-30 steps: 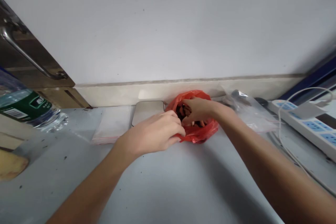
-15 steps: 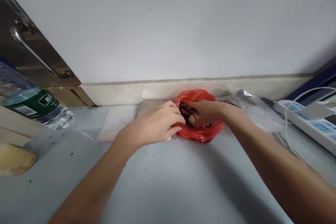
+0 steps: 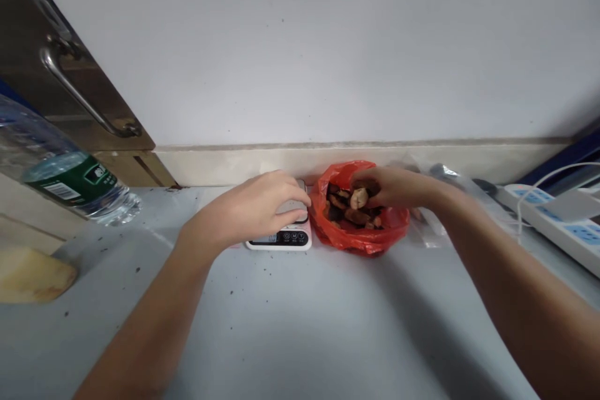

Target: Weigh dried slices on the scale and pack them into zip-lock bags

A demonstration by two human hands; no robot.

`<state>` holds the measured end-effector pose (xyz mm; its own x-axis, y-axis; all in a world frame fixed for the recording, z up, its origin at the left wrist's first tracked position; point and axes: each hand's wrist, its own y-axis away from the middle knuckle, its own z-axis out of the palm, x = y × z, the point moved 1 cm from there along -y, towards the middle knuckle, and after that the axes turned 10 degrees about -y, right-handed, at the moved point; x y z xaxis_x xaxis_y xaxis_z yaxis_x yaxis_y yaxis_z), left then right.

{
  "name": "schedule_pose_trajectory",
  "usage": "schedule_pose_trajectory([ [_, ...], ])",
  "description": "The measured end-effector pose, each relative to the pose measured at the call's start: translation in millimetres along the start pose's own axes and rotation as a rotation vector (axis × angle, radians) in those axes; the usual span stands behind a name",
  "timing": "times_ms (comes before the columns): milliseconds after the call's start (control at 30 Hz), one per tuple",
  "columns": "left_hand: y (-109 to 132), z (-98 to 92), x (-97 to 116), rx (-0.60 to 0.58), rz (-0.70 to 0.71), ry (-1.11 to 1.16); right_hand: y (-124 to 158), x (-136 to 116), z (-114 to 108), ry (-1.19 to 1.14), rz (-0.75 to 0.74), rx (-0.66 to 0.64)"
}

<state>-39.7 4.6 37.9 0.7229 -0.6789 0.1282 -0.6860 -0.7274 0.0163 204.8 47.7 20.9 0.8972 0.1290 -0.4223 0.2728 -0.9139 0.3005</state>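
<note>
A red plastic bag (image 3: 360, 239) full of brown dried pieces stands open on the grey counter by the wall. My right hand (image 3: 391, 187) hovers over its mouth, fingers pinched on one pale brown dried piece (image 3: 359, 197). Left of the bag sits a small digital scale (image 3: 285, 236) with a steel plate and black display strip. My left hand (image 3: 255, 206) lies across the scale's plate, fingers curled loosely down on it, with nothing visible in them.
A water bottle with a green label (image 3: 70, 178) lies at the left, near a tan object (image 3: 32, 275). Clear plastic bags (image 3: 450, 181) sit right of the red bag. A white power strip (image 3: 553, 219) with cables lies at far right. A metal door handle (image 3: 79, 94) is at upper left.
My left hand let go of the red bag's rim and moved left onto the scale. My right hand rose out of the bag with a dried piece pinched in it. The view shifted right.
</note>
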Motion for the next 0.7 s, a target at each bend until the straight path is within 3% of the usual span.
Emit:
schedule_pose_trajectory([
  [200, 11, -5.1, -18, -0.131, -0.178, 0.052, 8, 2, -13, -0.174, -0.071, 0.083],
  [367, 32, -19.1, -49, -0.25, -0.385, 0.026, 12, -28, -19, -0.401, -0.157, 0.155],
  [567, 53, -17.4, -81, -0.458, -0.591, 0.053, -17, -75, 3, -0.463, -0.302, 0.063],
  [700, 53, -12.7, -88, -0.461, -0.619, 0.057, -39, -94, 24, -0.332, -0.216, 0.014],
])
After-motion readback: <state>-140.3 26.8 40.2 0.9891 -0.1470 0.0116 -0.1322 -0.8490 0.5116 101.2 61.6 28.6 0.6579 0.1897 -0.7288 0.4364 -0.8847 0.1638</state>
